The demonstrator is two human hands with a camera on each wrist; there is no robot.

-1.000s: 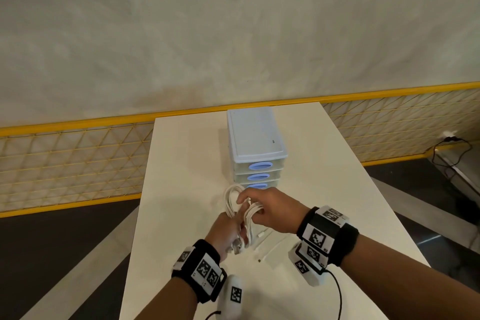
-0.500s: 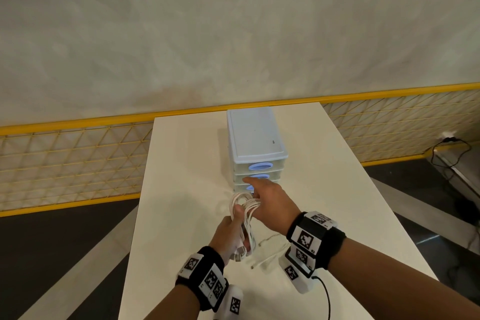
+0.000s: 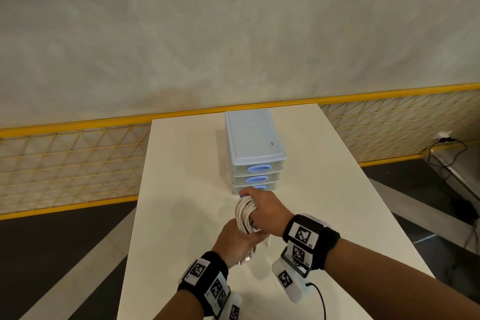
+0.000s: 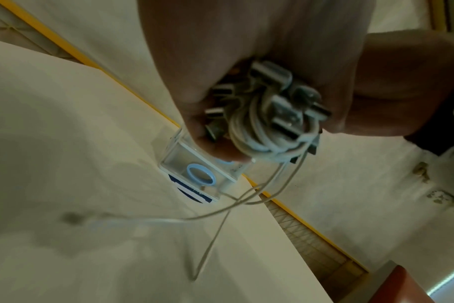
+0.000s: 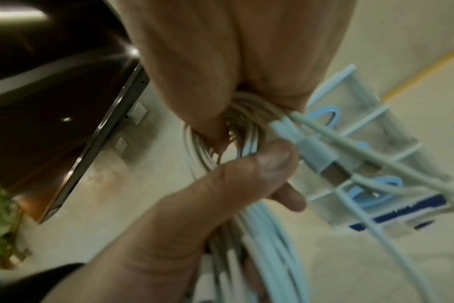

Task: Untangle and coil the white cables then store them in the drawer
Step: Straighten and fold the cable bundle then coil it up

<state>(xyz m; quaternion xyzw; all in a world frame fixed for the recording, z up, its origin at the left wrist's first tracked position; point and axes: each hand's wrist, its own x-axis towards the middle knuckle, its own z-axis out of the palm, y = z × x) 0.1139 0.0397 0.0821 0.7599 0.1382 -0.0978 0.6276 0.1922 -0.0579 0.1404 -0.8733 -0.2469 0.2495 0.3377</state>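
Note:
A coil of white cables (image 3: 244,215) hangs between my two hands just in front of the drawer unit (image 3: 255,149), a small clear stack of three drawers with blue oval handles, all closed. My left hand (image 3: 235,238) grips the coil's lower end, where several USB plugs (image 4: 285,110) bunch in the fist. My right hand (image 3: 250,199) curls round the coil's upper loop (image 5: 246,121), its knuckles right at the bottom drawer's handle (image 3: 259,187). Two thin loose cable ends (image 4: 236,207) trail from the bundle down to the table.
The white table (image 3: 181,189) runs narrow from me to the wall, with the drawer unit at its far middle. A yellow mesh fence (image 3: 65,169) lines the wall on both sides. Dark floor lies left and right of the table.
Both hands have carried the coil forward to the drawer unit. The right hand has come up against the bottom drawer's handle. The loose ends on the table have been drawn in.

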